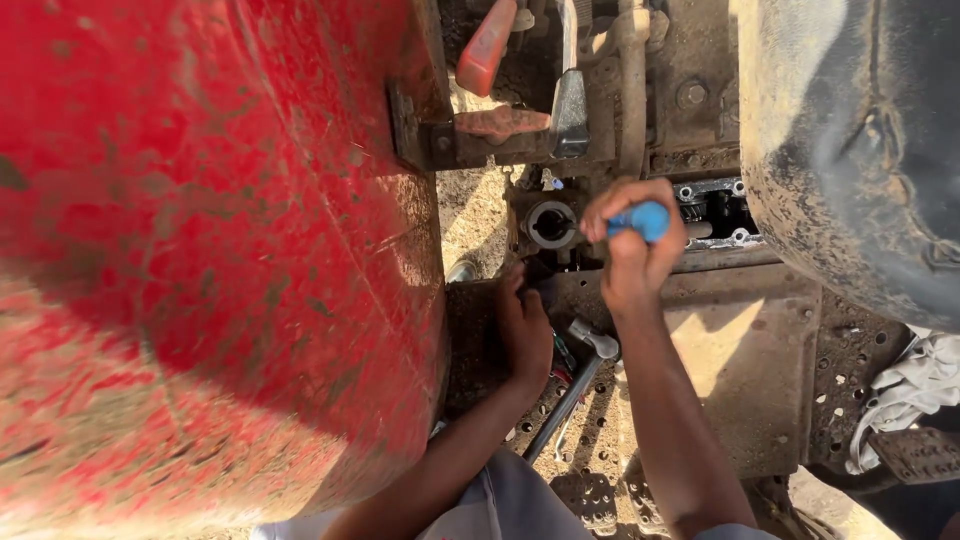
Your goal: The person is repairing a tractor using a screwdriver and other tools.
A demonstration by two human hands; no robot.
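My right hand (628, 245) grips a tool with a blue handle (642, 220), held level and pointed left at a round metal port (550, 224) on the machine's housing. My left hand (523, 325) rests lower down in shadow, on the dirty metal floor plate just below that port; whether it holds anything is hidden. A long steel wrench (578, 385) lies on the perforated plate between my forearms.
A big worn red fender (210, 250) fills the left side. A large black tyre (860, 140) stands at the right. Red-tipped levers (488, 45) and a metal pedal (570, 110) sit above. A white rag (910, 390) lies at the right on the perforated plate (840, 380).
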